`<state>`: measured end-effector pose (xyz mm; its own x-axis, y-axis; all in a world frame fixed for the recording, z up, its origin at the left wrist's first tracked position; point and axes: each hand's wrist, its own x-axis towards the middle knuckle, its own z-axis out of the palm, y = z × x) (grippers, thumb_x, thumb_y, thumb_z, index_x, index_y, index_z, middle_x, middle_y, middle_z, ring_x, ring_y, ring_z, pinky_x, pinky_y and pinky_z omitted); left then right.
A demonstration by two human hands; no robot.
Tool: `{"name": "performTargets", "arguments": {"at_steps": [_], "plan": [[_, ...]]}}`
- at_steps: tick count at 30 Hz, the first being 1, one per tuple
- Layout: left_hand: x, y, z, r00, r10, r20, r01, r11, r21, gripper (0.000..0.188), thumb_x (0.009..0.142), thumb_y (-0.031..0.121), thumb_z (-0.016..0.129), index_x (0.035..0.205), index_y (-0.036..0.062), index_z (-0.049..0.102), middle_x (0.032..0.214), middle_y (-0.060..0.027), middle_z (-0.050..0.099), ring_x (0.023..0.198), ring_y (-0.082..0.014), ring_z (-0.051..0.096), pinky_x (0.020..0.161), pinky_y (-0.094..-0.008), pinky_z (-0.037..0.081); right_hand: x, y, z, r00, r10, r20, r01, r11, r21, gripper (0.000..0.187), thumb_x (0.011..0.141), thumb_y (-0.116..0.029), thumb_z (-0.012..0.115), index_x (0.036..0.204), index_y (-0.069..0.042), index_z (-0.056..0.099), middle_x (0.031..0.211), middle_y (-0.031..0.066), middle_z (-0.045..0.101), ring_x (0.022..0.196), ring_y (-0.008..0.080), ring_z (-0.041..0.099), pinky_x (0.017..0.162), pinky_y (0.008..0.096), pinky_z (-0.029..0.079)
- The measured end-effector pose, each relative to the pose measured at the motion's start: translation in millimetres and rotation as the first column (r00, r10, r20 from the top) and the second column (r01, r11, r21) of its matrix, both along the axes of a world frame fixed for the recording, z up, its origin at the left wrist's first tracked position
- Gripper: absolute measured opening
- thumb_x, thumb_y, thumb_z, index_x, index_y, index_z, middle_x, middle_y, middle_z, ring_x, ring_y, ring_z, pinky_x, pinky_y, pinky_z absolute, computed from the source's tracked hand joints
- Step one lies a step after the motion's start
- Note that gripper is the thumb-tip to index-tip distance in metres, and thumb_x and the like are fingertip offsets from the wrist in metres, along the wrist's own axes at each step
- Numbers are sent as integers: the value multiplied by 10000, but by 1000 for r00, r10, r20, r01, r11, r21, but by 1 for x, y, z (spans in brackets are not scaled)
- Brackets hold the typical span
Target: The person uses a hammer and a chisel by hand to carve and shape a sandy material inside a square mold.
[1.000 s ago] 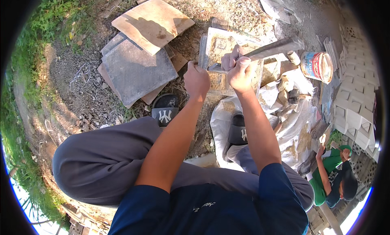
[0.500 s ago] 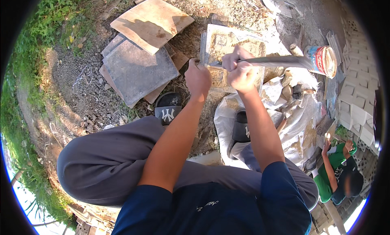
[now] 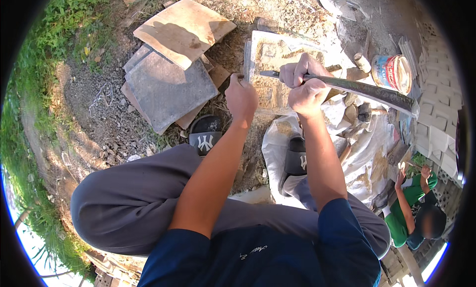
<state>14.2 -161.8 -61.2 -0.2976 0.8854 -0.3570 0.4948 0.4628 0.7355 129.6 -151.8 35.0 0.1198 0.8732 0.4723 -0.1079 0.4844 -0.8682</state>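
Note:
My right hand point(image 3: 308, 94) is closed around a long, slightly curved dark bar point(image 3: 364, 91). One flat, narrow end juts out left of the fingers, and the longer part slants away to the right; its exact kind is unclear. Below that hand lies a square, pale-rimmed slab point(image 3: 254, 49) with a rough sandy-brown surface, partly hidden by my hand. At the slab's left edge, my left hand point(image 3: 242, 99) is in a fist. Something small and dark shows at its thumb, too small to name.
Stacked square tiles point(image 3: 171, 91) lie at left, a tan one point(image 3: 183, 29) on top. On the right are a whitish sack point(image 3: 367, 158), a hammer-like tool point(image 3: 366, 112), a labelled bucket point(image 3: 391, 73) and pale blocks point(image 3: 436, 103). Another person point(image 3: 414, 207) sits far right.
My right hand has shifted slightly right, and the bar's long end has swung nearer to me and farther right. My left hand has hardly moved.

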Motion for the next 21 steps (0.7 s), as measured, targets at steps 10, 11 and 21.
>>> {"name": "performTargets", "arguments": {"at_steps": [10,11,21], "plan": [[5,1,7,1000,-15,18,16,999,-32,300,904,153,469,1128,44,637,985,-273,697,946,-464,660,841,-529,508,-9,-2,-24,996,-52,79,58,996,-74,598,988,-591,497,707,-84,351,561,-49,283,488,67,260,457,280,208],[6,3,4,1000,-16,-1,16,999,-31,297,902,150,471,1125,44,636,987,-273,697,947,-464,660,842,-528,510,-7,2,-31,981,-119,151,131,989,-72,596,986,-592,500,709,-85,352,564,-52,276,487,69,264,459,278,211],[1,7,4,1000,-11,5,11,999,-52,293,910,159,483,1135,56,640,984,-271,698,949,-467,663,837,-528,518,-4,1,-13,995,14,95,-2,993,-122,609,958,-616,513,689,-94,351,577,-53,272,480,74,266,457,274,203]]}}
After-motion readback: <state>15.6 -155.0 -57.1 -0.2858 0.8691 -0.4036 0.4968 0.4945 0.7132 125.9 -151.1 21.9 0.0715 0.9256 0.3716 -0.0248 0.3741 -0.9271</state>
